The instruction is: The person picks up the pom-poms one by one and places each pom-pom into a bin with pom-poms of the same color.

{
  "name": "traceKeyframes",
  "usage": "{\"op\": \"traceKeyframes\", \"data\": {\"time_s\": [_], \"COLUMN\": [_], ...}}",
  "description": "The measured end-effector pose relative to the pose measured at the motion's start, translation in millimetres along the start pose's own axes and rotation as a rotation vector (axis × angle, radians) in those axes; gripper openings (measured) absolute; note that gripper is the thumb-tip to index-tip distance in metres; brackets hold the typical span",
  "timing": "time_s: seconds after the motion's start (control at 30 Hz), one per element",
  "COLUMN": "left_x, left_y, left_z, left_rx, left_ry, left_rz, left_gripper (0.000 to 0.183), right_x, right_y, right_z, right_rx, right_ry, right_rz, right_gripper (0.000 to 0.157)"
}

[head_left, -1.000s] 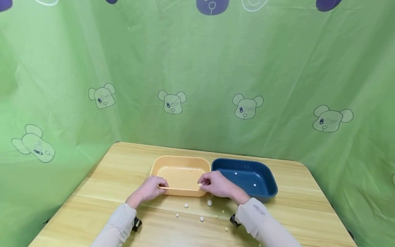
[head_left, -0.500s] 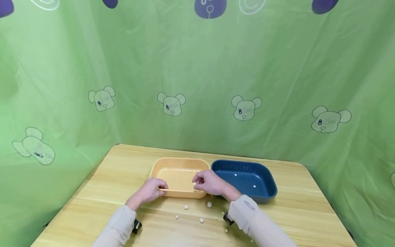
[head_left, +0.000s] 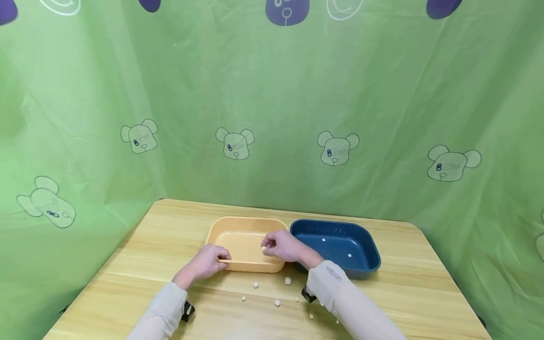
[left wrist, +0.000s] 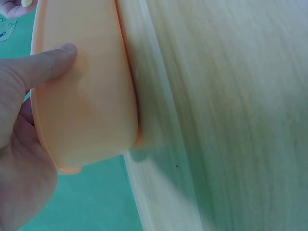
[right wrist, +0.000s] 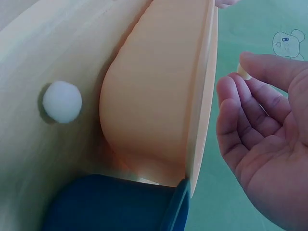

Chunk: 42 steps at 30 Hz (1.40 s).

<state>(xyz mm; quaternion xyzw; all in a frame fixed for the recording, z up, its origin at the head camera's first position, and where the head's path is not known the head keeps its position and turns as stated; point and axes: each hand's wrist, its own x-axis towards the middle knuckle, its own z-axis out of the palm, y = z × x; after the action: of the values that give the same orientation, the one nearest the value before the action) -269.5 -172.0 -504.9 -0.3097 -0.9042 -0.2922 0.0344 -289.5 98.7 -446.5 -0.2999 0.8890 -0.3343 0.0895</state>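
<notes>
My left hand (head_left: 207, 262) grips the near rim of an orange basin (head_left: 238, 241) at its left corner. In the left wrist view the thumb lies on the basin's outer wall, the other fingers behind the rim. Above the basin's right side, my right hand (head_left: 284, 245) pinches a small pale-yellow ball (right wrist: 244, 72) between thumb and fingertips. One small ball on the basin floor is partly hidden by that hand. A dark blue basin (head_left: 365, 245) stands to the right, touching or nearly touching the orange one, with white balls (head_left: 350, 255) in it.
Several white balls (head_left: 277, 302) lie loose on the wooden table (head_left: 425, 283) in front of the basins. Small yellow balls (head_left: 311, 316) lie near the right forearm, partly covered by it. A green patterned curtain (head_left: 272, 94) hangs behind the table.
My right hand has moved left and slightly away from me, carrying the yellow ball from the orange basin's near right corner to over its inside. My left hand keeps its grip on the rim.
</notes>
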Motion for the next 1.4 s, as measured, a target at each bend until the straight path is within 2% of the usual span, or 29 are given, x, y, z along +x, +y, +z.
{"op": "traceKeyframes", "data": {"time_s": [0.43, 0.97, 1.2, 1.4], "left_x": [0.3, -0.5, 0.0, 0.2], "left_y": [3.2, 2.6, 1.3, -0.9], "left_z": [-4.1, -1.8, -0.3, 1.3], "left_rx": [0.014, 0.014, 0.003, 0.013], "left_ry": [0.003, -0.001, -0.002, -0.002], "left_rz": [0.009, 0.008, 0.002, 0.002], "left_gripper": [0.011, 0.011, 0.011, 0.011], "right_x": [22.0, 31.2, 32.2, 33.4], "right_y": [3.0, 18.5, 18.8, 18.2], "right_z": [-4.0, 2.9, 1.6, 2.3], "right_rx": [-0.014, 0.056, 0.091, 0.094], "right_ry": [-0.007, 0.01, 0.016, 0.029], "right_rz": [-0.005, 0.085, 0.13, 0.127], "right_gripper": [0.012, 0.015, 0.016, 0.016]}}
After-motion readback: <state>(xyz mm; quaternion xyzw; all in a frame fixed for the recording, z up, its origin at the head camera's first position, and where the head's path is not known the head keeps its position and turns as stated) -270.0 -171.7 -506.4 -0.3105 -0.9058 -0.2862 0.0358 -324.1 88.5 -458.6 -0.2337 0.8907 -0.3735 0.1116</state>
